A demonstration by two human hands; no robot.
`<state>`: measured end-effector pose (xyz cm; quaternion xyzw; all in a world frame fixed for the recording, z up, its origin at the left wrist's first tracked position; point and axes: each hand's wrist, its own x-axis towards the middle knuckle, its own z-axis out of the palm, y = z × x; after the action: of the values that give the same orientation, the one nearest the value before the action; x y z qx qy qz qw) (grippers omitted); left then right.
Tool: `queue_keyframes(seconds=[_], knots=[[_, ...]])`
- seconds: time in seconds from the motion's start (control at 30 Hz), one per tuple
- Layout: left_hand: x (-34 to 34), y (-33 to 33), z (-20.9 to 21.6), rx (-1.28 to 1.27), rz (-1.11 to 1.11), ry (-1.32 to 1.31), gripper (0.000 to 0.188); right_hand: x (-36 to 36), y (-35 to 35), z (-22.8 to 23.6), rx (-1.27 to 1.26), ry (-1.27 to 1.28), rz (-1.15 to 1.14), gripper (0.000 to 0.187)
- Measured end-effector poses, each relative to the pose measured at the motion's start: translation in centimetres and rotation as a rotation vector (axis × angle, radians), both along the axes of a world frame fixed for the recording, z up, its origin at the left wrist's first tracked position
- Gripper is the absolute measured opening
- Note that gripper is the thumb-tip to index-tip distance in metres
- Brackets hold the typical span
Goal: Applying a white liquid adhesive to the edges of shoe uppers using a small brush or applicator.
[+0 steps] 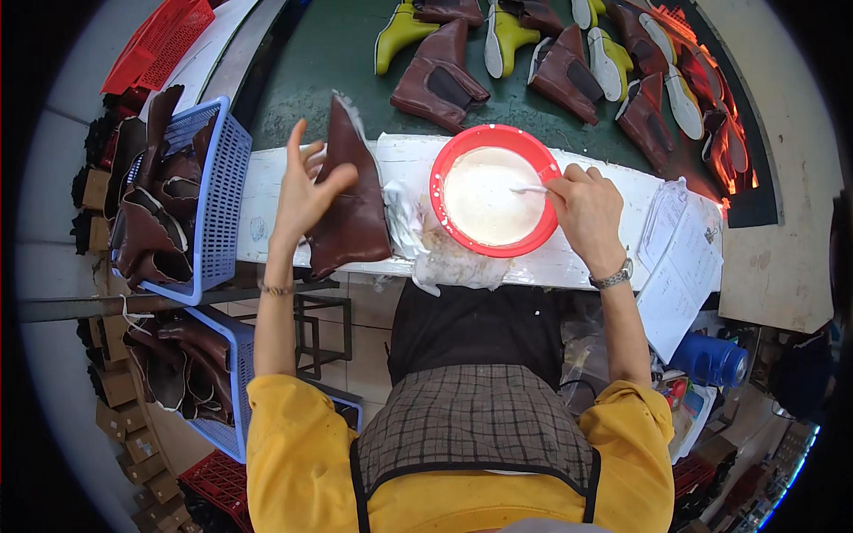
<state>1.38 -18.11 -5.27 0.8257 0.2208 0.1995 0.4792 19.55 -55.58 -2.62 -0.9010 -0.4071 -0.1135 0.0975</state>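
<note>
My right hand (586,209) pinches a thin white-handled brush (530,188), whose tip reaches into a red bowl (440,213) of creamy white liquid. Its bristles cannot be made out. To the left, my left hand (306,191) is raised with fingers spread and the thumb over a brown leather boot upper (354,209). Nothing is gripped in that hand; whether the thumb touches the leather I cannot tell. The upper lies on the white bench top (267,191), its pale fuzzy edge showing at the top. A crumpled white cloth (404,218) lies between upper and bowl.
Brown uppers and yellow-green lasts (404,35) sit on a dark green belt (311,80) beyond the bench, near a glowing orange heater (733,160). Blue baskets (222,186) of leather uppers stand left. Papers (680,266) lie at right, above a blue jug (711,358).
</note>
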Motion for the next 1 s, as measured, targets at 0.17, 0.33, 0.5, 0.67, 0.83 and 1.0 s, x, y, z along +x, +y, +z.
queue_keyframes(seconds=[0.17,0.33,0.5,0.67,0.83,1.0], knots=[[-6.0,-3.2,1.2,0.576,-0.293,0.399,0.146,-0.2,-1.7,0.2,0.027,-0.027,-0.069,0.007],[-8.5,-4.0,-0.4,0.622,-0.198,0.499,0.142,-0.2,-2.0,0.6,0.211,0.141,-0.079,0.015],[-8.8,-3.2,-0.3,0.451,-0.141,0.191,0.097,-0.6,-3.0,-0.2,0.253,0.307,-0.195,0.016],[-7.5,-4.1,-0.2,0.504,0.001,-0.022,0.078,-0.9,-2.4,-0.5,0.521,0.386,-0.125,0.017],[-6.1,-8.1,1.7,0.543,0.01,-0.237,0.066,-2.7,0.9,1.5,0.764,0.591,0.102,0.02],[-5.6,-10.5,2.7,0.395,-0.145,-0.45,0.056,-3.2,2.2,1.3,0.849,0.752,0.238,0.013]])
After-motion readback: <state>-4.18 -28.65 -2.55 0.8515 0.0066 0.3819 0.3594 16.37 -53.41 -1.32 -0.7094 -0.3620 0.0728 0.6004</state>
